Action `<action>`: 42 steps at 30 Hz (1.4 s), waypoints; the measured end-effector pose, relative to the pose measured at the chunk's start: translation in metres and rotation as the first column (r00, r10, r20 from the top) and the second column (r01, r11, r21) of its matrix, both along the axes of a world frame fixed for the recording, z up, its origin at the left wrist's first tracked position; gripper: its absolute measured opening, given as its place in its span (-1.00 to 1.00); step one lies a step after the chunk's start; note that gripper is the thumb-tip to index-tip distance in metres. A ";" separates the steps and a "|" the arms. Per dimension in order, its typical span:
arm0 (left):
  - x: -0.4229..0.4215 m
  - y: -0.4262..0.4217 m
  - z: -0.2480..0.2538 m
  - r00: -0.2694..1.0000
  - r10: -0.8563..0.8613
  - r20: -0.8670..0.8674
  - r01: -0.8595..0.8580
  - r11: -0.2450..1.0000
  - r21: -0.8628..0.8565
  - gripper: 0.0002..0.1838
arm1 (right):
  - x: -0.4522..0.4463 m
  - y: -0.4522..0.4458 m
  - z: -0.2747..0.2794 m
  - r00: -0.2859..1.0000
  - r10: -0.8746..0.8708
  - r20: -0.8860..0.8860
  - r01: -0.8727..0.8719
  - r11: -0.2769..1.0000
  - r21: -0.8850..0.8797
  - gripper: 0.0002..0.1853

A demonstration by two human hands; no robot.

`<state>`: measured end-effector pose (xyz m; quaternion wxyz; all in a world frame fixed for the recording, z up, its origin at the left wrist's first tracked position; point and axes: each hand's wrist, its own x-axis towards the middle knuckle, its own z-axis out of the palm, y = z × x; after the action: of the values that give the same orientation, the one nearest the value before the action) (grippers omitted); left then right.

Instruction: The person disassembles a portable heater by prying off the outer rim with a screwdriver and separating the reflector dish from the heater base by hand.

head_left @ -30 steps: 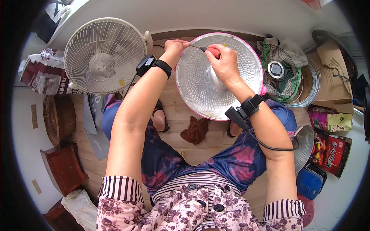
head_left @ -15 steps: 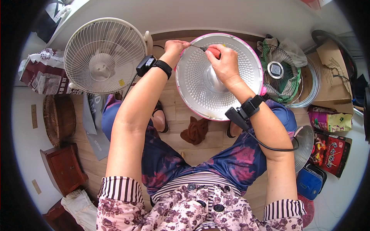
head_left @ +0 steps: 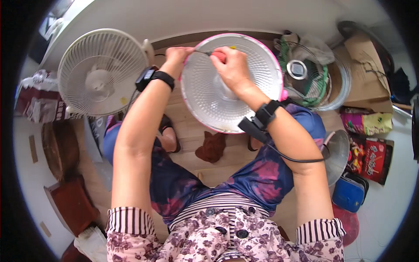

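Note:
A silver dish heater (head_left: 257, 83) with a pink rim and dimpled inside stands between my knees, facing up toward me. My right hand (head_left: 233, 67) is closed round the red handle of a screwdriver (head_left: 219, 56), held over the dish's upper left part. The screwdriver's thin shaft points left to the rim. There my left hand (head_left: 175, 59) has its fingers pinched at the dish's edge, close to the shaft's tip. Whether a small part is also between those fingers is hidden. Both wrists wear black straps with devices.
A white caged fan (head_left: 102, 72) stands at the left. Right of the dish are a dark wire grille (head_left: 301, 83), coiled wire (head_left: 342, 83) and cardboard (head_left: 366, 65). A brown cloth (head_left: 211, 147) lies on the floor between my feet. A blue case (head_left: 349, 194) sits at the lower right.
The whole view has shifted, so the dish and both hands appear further left. The screwdriver stays in my right hand at the rim, and my left hand keeps its place at the edge.

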<state>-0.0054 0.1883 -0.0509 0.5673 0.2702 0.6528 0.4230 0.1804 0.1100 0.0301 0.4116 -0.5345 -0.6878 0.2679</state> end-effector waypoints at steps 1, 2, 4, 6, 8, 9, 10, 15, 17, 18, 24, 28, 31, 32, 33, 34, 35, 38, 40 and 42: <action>0.000 -0.003 0.003 0.997 -0.009 0.077 0.009 1.000 0.003 -0.83 | 0.000 0.000 0.000 1.000 0.004 0.010 -0.004 1.000 -0.004 -0.78; -0.001 -0.003 -0.001 0.997 -0.017 0.072 0.017 1.000 0.007 -0.83 | 0.001 -0.001 0.000 1.000 -0.005 0.010 0.005 1.000 -0.011 -0.78; -0.002 -0.003 -0.002 0.998 -0.025 0.065 0.024 1.000 0.015 -0.83 | 0.000 -0.001 -0.002 1.000 -0.012 -0.005 0.012 1.000 -0.025 -0.78; -0.001 -0.008 0.006 0.998 -0.030 0.064 0.029 0.999 0.020 -0.83 | 0.000 -0.002 -0.001 1.000 -0.018 -0.008 0.018 0.999 -0.036 -0.77; 0.000 -0.009 0.012 0.999 -0.030 0.036 0.029 0.999 0.019 -0.86 | 0.000 -0.002 0.000 1.000 -0.021 0.002 0.021 0.999 -0.045 -0.76; 0.002 -0.009 0.012 0.999 -0.030 0.023 0.030 0.999 0.016 -0.88 | 0.001 -0.002 -0.001 1.000 -0.022 0.000 0.022 0.999 -0.044 -0.77; 0.003 -0.009 0.012 0.999 -0.034 0.014 0.034 0.999 0.021 -0.88 | 0.001 -0.002 -0.001 1.000 -0.023 -0.002 0.023 0.999 -0.043 -0.77; 0.003 -0.006 0.011 1.000 -0.024 0.007 0.024 1.000 0.005 -0.87 | 0.001 -0.003 0.002 0.985 -0.031 0.169 0.027 0.999 0.030 -0.80; 0.003 -0.006 0.008 0.999 -0.010 0.034 0.010 1.000 0.006 -0.87 | 0.001 -0.003 -0.001 0.975 -0.027 0.220 0.016 0.998 0.053 -0.81; 0.003 -0.005 0.007 0.999 -0.003 0.048 0.003 1.000 0.007 -0.86 | 0.001 -0.003 -0.002 0.967 -0.036 0.253 0.012 0.995 0.096 -0.82; 0.000 0.000 -0.005 1.000 -0.030 -0.003 0.030 1.000 -0.001 -0.86 | 0.000 -0.001 -0.002 0.925 -0.026 0.379 -0.023 0.992 0.126 -0.80; -0.004 0.001 -0.015 1.000 -0.024 0.002 0.024 0.997 0.069 -0.88 | -0.003 0.000 0.002 0.915 0.000 0.404 -0.047 0.993 0.105 -0.78; 0.000 -0.001 -0.011 0.999 -0.003 -0.035 0.006 0.997 0.077 -0.84 | -0.006 0.003 0.004 0.923 0.023 0.385 -0.072 0.991 0.113 -0.79; -0.002 -0.002 -0.011 1.000 -0.014 -0.020 0.015 0.997 0.079 -0.84 | -0.005 0.004 0.003 0.923 0.027 0.383 -0.076 0.991 0.112 -0.79; -0.003 -0.002 -0.012 1.000 -0.026 -0.003 0.026 0.996 0.082 -0.85 | -0.005 0.006 0.003 0.923 0.030 0.384 -0.078 0.991 0.111 -0.79; -0.003 -0.001 -0.012 0.999 -0.031 -0.036 0.034 0.995 0.091 -0.85 | -0.004 0.007 0.002 0.929 0.039 0.369 -0.085 0.990 0.110 -0.79; -0.003 0.000 -0.016 0.997 -0.037 -0.069 0.044 0.994 0.098 -0.86 | -0.004 0.008 0.002 0.932 0.041 0.361 -0.086 0.990 0.109 -0.79; -0.006 0.005 -0.022 0.992 -0.033 -0.118 0.043 0.996 0.083 -0.86 | -0.005 0.009 0.004 0.932 0.041 0.360 -0.081 0.992 0.096 -0.79; -0.005 0.006 -0.027 0.982 -0.022 -0.186 0.042 0.994 0.103 -0.89 | -0.007 0.010 0.005 0.931 0.043 0.362 -0.081 0.993 0.090 -0.78; -0.004 0.006 -0.025 0.983 -0.007 -0.184 0.021 0.997 0.071 -0.87 | -0.008 0.011 0.006 0.928 0.039 0.370 -0.073 0.994 0.080 -0.78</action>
<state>-0.0095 0.1944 -0.0760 0.4973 0.3334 0.6846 0.4158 0.1724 0.1206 0.0366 0.2919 -0.5358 -0.7793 0.1428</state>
